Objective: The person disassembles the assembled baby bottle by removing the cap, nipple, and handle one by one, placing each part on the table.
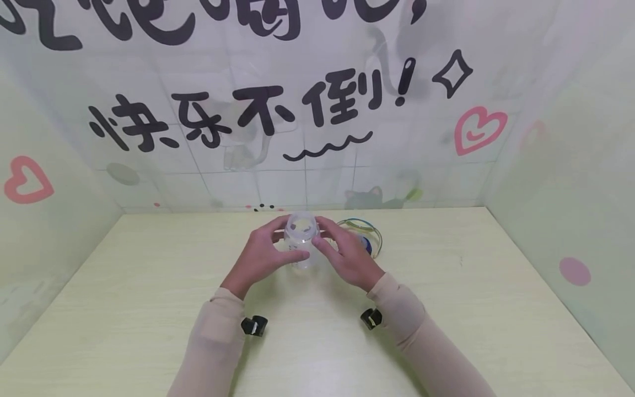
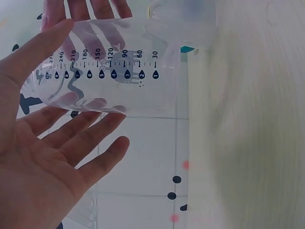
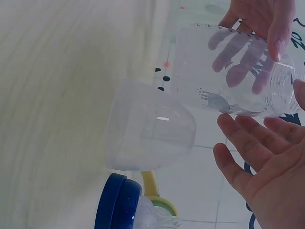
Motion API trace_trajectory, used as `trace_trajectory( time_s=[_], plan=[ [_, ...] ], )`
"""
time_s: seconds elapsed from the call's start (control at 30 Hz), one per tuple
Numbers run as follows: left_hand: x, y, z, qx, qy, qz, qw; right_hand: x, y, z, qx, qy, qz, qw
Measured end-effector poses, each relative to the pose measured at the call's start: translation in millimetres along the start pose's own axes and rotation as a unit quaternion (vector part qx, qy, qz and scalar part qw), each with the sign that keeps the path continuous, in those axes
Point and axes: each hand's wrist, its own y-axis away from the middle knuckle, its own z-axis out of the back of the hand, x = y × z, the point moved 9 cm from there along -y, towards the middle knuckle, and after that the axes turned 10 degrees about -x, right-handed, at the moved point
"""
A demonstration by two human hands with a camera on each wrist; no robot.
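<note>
A clear baby bottle [image 1: 301,236], without a lid, is held upright above the table between both hands. My left hand [image 1: 265,251] grips it from the left, thumb across the front and fingers behind. From the other side my right hand [image 1: 349,255] holds it, with the thumb near the neck and fingertips along the wall. Dark measuring marks and an animal print show on the bottle [image 2: 114,67] in the left wrist view. Below the bottle, a translucent dome cover [image 3: 150,129] stands on the table in the right wrist view.
Beside the cover sits a blue collar [image 3: 116,202] with a clear nipple and a yellow-green handle [image 3: 150,183]; my right hand partly hides them in the head view. A printed wall [image 1: 278,187] rises behind the pale wooden table [image 1: 149,298], with side panels left and right.
</note>
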Motion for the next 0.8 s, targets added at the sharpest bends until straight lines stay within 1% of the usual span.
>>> trace_trajectory(
  time_s=[0.27,0.47,0.6,0.8],
  plan=[
    [3.4,1.9,-6.0,0.027,0.005,0.005,0.9996,-4.6,1.1,-4.4,0.009,0.018,-0.011,0.9997],
    [6.4,3.6,-7.0,0.046,-0.003,0.019,0.9987,-5.2,2.1,-8.2,0.014,0.034,-0.017,0.9992],
    [9.5,4.3,-6.5,0.056,-0.011,0.028,0.9980,-4.5,3.1,-9.6,0.016,0.051,-0.020,0.9984],
    [14.3,4.7,-7.2,0.067,-0.023,0.037,0.9968,-5.3,4.2,-11.6,0.017,0.060,-0.019,0.9979]
  ],
)
